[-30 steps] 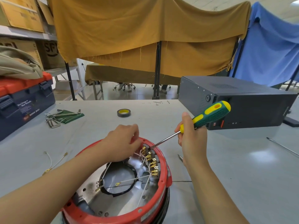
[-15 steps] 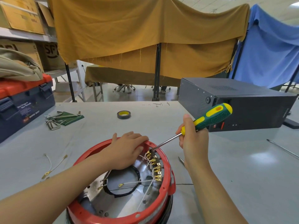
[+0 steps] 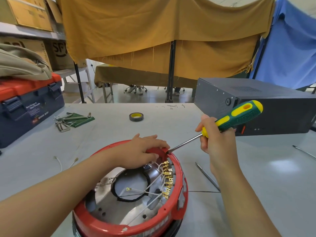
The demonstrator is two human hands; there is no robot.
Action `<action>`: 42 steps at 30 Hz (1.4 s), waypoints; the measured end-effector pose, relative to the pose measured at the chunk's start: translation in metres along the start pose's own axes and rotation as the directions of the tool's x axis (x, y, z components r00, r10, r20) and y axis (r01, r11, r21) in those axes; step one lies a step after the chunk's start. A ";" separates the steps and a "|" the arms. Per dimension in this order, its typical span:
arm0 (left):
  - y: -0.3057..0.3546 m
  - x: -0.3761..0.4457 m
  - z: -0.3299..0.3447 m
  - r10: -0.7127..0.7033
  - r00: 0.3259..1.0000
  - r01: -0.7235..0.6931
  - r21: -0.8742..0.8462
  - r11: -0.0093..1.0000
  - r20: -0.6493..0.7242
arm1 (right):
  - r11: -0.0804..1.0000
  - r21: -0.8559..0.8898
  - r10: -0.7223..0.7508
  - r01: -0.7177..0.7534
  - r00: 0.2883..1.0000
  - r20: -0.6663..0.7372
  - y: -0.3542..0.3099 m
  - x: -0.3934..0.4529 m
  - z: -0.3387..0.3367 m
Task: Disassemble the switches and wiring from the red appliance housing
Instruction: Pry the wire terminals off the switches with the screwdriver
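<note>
The round red appliance housing (image 3: 109, 223) lies open side up on the grey table, with a shiny metal pan inside. A row of brass switch terminals (image 3: 167, 180) with white wires (image 3: 152, 192) runs along its inner right wall. My left hand (image 3: 142, 153) presses down on the housing's far rim, fingers curled over the edge. My right hand (image 3: 215, 142) grips a green and yellow screwdriver (image 3: 237, 117). Its metal tip touches the rim just right of my left fingers, above the terminals.
A black metal box (image 3: 256, 103) stands at the right. A tape roll (image 3: 136, 116) and hex keys (image 3: 68, 120) lie further back, with a blue and red toolbox (image 3: 27, 106) at the left. Loose wire (image 3: 59, 163) and a thin metal rod (image 3: 206, 176) lie beside the housing.
My left hand has flattened and shifted onto the far rim. The screwdriver tip has moved from the upper terminals up to the rim edge. The housing sits lower in view.
</note>
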State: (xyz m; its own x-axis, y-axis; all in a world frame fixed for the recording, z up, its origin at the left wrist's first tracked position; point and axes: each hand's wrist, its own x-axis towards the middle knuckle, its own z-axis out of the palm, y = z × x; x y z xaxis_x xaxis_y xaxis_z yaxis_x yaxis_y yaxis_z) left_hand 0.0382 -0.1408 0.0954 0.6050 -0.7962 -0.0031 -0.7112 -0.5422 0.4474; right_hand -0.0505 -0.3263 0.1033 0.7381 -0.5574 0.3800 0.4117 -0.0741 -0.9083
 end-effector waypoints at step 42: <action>0.006 -0.010 0.004 0.041 0.999 -0.046 -0.157 0.986 -0.033 | 0.850 -0.332 -0.377 0.409 0.912 0.159 -0.023 -0.031 0.020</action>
State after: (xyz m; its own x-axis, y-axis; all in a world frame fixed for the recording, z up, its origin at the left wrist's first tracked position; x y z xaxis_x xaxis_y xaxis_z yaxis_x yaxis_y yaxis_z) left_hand 0.0268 -0.1373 0.0945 0.5869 -0.8084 0.0447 -0.6729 -0.4562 0.5823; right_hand -0.0726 -0.2908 0.1157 0.6034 -0.3488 0.7171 0.4746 -0.5656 -0.6744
